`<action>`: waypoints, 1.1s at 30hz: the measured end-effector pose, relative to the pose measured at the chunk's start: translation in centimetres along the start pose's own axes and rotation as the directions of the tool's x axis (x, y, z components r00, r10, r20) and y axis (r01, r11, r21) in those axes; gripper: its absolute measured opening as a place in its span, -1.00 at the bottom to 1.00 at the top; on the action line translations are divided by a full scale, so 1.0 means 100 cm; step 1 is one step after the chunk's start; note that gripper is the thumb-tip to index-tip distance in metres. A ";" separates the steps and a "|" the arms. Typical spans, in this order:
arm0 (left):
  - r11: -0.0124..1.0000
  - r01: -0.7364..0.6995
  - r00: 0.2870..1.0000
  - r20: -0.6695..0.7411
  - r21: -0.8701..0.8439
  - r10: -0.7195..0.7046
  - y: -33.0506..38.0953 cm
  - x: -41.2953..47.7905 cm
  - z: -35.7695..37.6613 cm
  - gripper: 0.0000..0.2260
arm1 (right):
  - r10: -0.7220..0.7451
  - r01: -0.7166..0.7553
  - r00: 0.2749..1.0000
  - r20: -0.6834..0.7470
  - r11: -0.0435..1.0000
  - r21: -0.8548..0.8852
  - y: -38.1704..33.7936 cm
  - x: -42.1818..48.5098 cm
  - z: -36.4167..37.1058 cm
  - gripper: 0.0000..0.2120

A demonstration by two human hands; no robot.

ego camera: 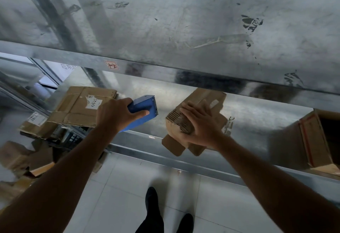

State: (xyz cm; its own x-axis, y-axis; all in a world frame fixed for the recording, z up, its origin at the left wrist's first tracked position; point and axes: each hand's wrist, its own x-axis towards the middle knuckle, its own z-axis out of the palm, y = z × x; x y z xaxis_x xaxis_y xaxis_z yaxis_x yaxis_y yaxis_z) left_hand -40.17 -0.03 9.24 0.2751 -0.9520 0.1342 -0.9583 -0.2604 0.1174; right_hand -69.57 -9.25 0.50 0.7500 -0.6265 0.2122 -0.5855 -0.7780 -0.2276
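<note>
My left hand [116, 115] grips a blue box-shaped device [145, 112] and holds it just above the metal shelf [257, 115], with the thumb along its side. My right hand [200, 124] lies on top of a small brown cardboard box [206, 98], fingers spread over it and thumb curled round its near end. The box sits tilted at the shelf's front edge, and its open flaps hang out over that edge. About a hand's width separates the blue device from the box.
A flattened carton with a white label [81, 106] lies on the shelf to the left. An open brown carton [316, 139] stands at the right. An upper metal shelf [184, 30] overhangs. Loose cartons [22, 157] pile on the floor at left. My shoes [152, 201] stand on grey tiles.
</note>
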 end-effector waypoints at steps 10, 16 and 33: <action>0.858 -0.408 0.912 -0.175 -0.311 0.371 0.009 -0.010 0.018 -0.49 | -0.008 -0.008 0.957 0.290 0.999 0.053 0.055 -0.022 -0.038 -0.32; 0.733 -0.628 0.774 -0.312 -0.262 0.551 0.034 -0.003 0.019 -0.58 | 0.286 -0.336 0.942 0.177 0.788 0.516 0.016 -0.019 -0.060 -0.65; 0.605 -0.754 0.655 -0.359 -0.256 0.664 0.059 0.000 0.030 -0.47 | 0.199 -0.387 0.919 0.341 0.632 0.672 -0.007 -0.018 -0.082 -0.93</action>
State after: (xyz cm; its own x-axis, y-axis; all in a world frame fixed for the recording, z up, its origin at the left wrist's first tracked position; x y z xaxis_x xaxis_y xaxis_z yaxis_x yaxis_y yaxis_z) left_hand -46.08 -2.08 6.96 -0.4289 -0.7393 0.5191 -0.7675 0.6013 0.2222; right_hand -73.04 -8.00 8.12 0.6773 -0.7146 -0.1748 -0.4532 -0.2181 -0.8643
